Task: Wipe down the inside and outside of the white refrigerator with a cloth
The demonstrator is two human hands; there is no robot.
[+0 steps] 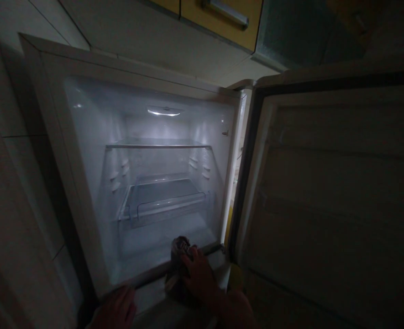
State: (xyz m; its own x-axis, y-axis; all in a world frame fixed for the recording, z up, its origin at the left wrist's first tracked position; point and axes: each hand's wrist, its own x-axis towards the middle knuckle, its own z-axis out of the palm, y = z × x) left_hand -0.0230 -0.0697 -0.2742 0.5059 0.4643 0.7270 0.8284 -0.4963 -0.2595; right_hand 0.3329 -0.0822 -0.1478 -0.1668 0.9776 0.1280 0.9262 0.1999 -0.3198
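at low centre, the right hand [199, 270] has its fingers clamped on a dark cloth [179, 246] at the fridge sill [153, 277], seemingly mid-wipe; another stroke would call for pressing along that edge. at lower left, the left hand [117, 307] is too dim to tell its fingers' state. room runs back under the transparent drawer [170, 209]; the door [328, 192] edges the right

No text, label, brand, number or sign can be read anywhere in the dim head view.
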